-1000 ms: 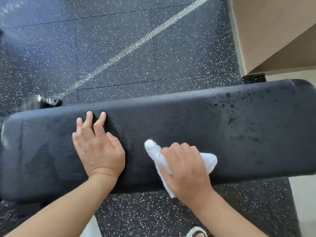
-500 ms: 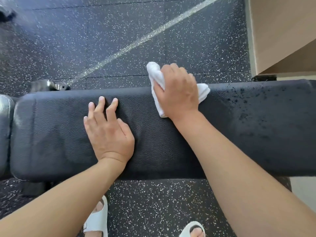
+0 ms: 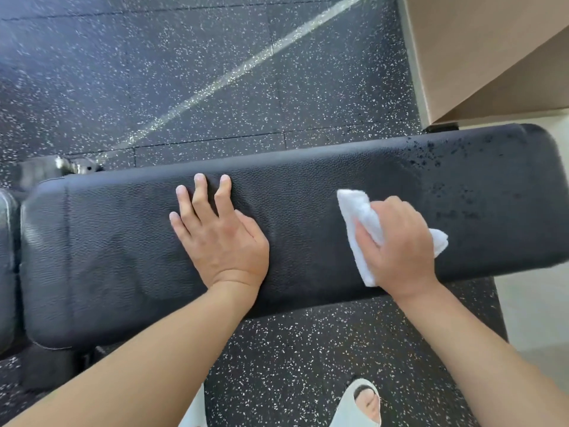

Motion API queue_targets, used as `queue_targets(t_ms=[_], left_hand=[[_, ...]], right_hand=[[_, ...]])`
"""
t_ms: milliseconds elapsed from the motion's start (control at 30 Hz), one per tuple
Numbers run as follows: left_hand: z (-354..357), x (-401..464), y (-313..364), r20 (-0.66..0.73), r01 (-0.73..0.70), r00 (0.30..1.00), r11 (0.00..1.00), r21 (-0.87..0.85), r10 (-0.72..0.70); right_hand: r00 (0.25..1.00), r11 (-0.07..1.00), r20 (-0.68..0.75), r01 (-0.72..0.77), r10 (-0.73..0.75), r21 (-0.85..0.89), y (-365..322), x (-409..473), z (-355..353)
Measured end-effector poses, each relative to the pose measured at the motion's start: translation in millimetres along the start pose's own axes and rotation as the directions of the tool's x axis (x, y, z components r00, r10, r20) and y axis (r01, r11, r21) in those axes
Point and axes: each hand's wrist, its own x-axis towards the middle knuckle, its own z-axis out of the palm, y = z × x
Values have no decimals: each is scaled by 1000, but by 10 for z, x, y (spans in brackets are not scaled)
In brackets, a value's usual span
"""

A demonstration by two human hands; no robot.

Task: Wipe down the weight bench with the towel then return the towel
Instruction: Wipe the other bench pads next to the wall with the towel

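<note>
The towel (image 3: pixel 357 223), bunched white terry, is gripped in the right hand (image 3: pixel 397 241), fingers curled round it, and is pressed on the weight bench (image 3: pixel 308 192) pad at centre-right of the frame. Half a sec. ago it was at the pad's far edge, higher in the frame; it has since been drawn back toward the near edge and a bit to the right. A back-and-forth stroke across the pad's width is thus read, w/ the strokes creeping toward the right end.

The left hand (image 3: pixel 221 238) is laid flat on the pad at centre, fingers straight and spread, nothing held; it has not shifted, prob. bracing.

Dark wet-looking specks (image 3: pixel 431 155) are seen on the pad's upper-right part, not yet reached, so wiping is judged unfinished and the towel's return not begun.

The pad is black, pebble-grained vinyl w/ rounded corners and a stitched seam near its left end. The floor (image 3: pixel 154 72) is black rubber flecked white, crossed by a pale diagonal stripe. A tan box-like panel (image 3: pixel 492 50) fills the upper-right corner. A pale open-toe sandal (image 3: pixel 360 405) shows at the bottom.
</note>
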Motion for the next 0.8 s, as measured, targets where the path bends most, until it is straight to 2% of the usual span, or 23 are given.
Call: queue_targets(t_ms=[67, 133, 233, 367, 433, 500, 600, 733, 800], left_hand=[[-3, 4, -9, 9, 5, 1000, 1000, -12, -5], [-21, 12, -7, 30, 12, 1000, 999, -31, -11], [-78, 25, -47, 58, 9, 998, 998, -63, -6], [-157, 70, -70, 91, 6, 996, 989, -147, 8], [-214, 70, -165, 120, -39, 991, 984, -174, 60], [-259, 30, -368, 144, -163, 971, 969, -187, 191], [-320, 12, -690, 169, -381, 902, 916, -124, 398], [-443, 51, -432, 249, -463, 846, 881, -94, 471], [-454, -18, -123, 281, -615, 730, 778, -128, 623]], right_hand=[[970, 971, -52, -237, 236, -23, -246, 36, 139], [932, 933, -80, -358, 353, -49, -561, 112, 293], [967, 963, -39, -253, 251, -97, -1118, 275, 534], [986, 978, 0, -166, 167, -128, -1503, 398, 741], [988, 980, -14, -153, 153, -124, -1564, 342, 738], [995, 989, -18, -101, 100, -106, -1623, 166, 723], [1000, 996, 4, 20, -19, -89, -1667, -186, 672], [996, 989, -37, 71, -76, -131, -1330, -515, 471], [997, 989, -71, 26, -37, -145, -1032, -643, 328]])
